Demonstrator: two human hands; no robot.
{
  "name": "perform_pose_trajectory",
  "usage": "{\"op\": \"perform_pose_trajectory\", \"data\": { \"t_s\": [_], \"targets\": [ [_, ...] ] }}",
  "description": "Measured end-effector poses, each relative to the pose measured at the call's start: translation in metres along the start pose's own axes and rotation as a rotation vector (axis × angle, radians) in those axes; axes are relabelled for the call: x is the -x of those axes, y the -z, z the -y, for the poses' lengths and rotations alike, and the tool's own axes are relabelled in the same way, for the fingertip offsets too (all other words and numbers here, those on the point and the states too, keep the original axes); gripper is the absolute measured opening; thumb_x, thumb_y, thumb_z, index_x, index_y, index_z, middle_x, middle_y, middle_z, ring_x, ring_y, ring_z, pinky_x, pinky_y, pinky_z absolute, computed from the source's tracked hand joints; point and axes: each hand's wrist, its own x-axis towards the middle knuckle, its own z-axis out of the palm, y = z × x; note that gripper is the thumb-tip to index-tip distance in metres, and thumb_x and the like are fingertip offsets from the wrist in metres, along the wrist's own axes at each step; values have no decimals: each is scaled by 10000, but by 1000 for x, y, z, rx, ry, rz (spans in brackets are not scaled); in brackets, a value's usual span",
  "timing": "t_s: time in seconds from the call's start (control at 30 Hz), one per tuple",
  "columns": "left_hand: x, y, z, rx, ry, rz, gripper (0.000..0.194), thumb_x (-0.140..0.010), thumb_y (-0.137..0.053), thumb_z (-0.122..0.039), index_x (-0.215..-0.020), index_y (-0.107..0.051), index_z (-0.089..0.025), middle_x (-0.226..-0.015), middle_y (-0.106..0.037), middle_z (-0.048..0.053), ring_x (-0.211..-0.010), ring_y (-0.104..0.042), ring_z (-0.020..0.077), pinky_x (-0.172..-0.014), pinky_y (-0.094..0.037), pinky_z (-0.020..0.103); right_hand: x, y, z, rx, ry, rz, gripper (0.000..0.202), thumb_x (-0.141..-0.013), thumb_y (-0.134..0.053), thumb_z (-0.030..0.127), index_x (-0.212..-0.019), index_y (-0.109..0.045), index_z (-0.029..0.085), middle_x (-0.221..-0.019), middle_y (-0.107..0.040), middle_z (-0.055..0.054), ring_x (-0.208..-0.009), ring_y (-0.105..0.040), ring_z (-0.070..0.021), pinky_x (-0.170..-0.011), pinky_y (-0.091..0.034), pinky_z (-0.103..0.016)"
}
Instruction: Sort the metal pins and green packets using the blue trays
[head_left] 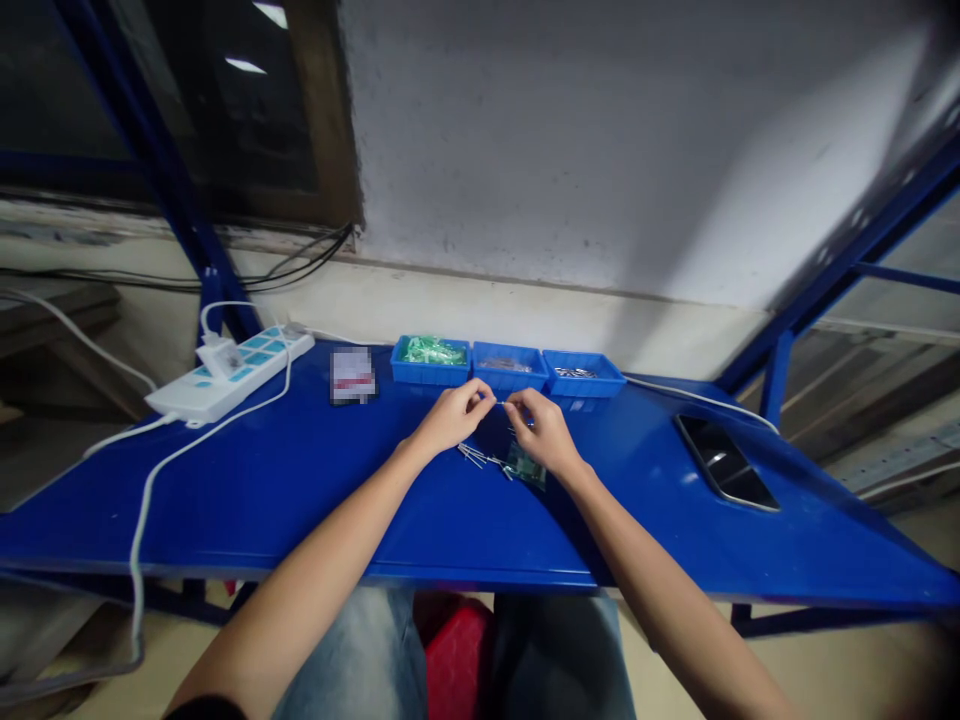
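Piece (502,403) between left hand (454,415) and right hand (541,430): too small to identify. Packet (527,468): partly hidden by right hand. Card (352,376): blurred, print illegible. Middle bin (511,380): contents indistinct. Left forearm (322,560), right forearm (660,570): cut off by lower edge.

White power strip (232,378) with plug (219,356) on desk (300,500), left; black phone (726,462) lying right; blurred-out card (352,375) near strip.

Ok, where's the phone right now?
Head view, right side: the phone lies flat on the blue table, right of the right hand.
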Motion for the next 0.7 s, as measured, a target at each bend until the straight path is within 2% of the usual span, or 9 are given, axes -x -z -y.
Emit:
{"op": "perform_pose_trajectory", "data": {
  "t_s": [0.13, 0.37, 0.5, 0.7],
  "targets": [
    [2, 0, 2, 4, -16, -2, 153, -860, -483, -323, -845, -556, -189, -545, -476, -62, -484, -444, 91, -492, -318, 200, 1, -1, 0, 1, -34, 10, 228, -910, -410, 316, -800, -565, 190, -716, -578, -29, -646, -522, -151, -605, -396, -255],
    [0, 2, 3, -25, -8, -16, 292, -896, -408, -360, -733, -562, -174, -581, -569, -26, -515, -499, 108, -524, -344, 216, 2, -4, -3, -37, -30, 10, 210, -878, -473, 332, -1015, -549, 192, -650, -530, 14, -597, -517, -141, -598, -399, -242],
    [1, 4, 0, -24, -14, 1, 309, -899, -401, -347, -699, -559, -172, -583, -564, -23, -522, -498, 108, -537, -349, 220, 1, -3, -4, -28, -25, 21, 164, -891, -449, 306, -943, -563, 199, -674, -539, 4, -599, -515, -136, -579, -381, -233],
    [2, 1, -1, 44, -41, -40, 161, -864, -481, -318, -939, -547, -192, -614, -518, -50, -514, -470, 93, -535, -360, 207, 0, -1, -4, 2, -29, 11, 194, -907, -413, 297, -849, -561, 186, -667, -547, -5, -597, -504, -135, -577, -368, -236]
  ]
}}
